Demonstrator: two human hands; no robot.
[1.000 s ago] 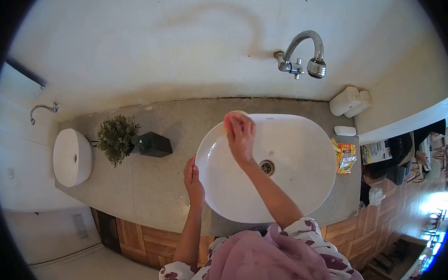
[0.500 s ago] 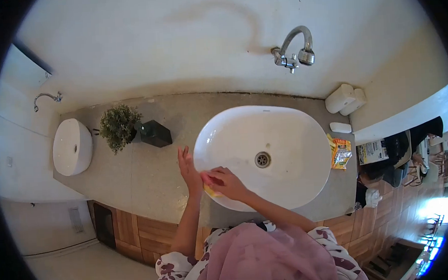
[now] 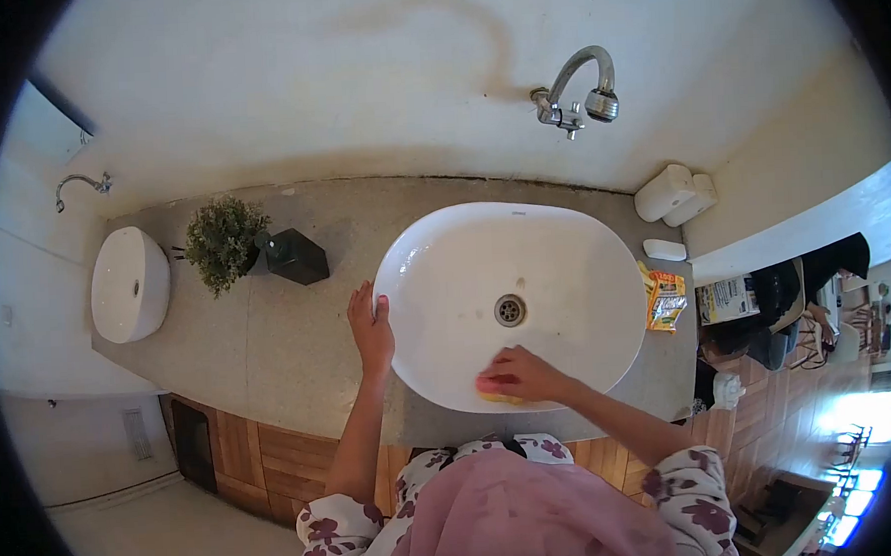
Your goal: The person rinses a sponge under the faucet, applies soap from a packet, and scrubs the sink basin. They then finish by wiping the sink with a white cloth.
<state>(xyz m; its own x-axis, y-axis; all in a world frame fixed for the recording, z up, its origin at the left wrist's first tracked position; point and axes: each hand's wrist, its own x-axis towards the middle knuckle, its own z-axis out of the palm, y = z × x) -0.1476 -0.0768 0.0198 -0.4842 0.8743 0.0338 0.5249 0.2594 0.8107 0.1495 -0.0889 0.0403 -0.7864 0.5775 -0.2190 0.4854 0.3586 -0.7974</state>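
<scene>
A white oval basin stands on the grey counter, with a round drain in its floor. My right hand is closed on a pink and yellow sponge at the basin's near inner wall. At the basin's left rim my left hand rests with its fingers apart and the thumb by the rim; it holds nothing.
A chrome tap juts from the wall. On the grey counter are a dark bottle, a potted plant, a second basin, a yellow packet and white containers. Part of a person shows at right.
My right hand has moved right with the sponge, away from my left hand and into the basin. My left hand has come down onto the left rim. The view has shifted slightly.
</scene>
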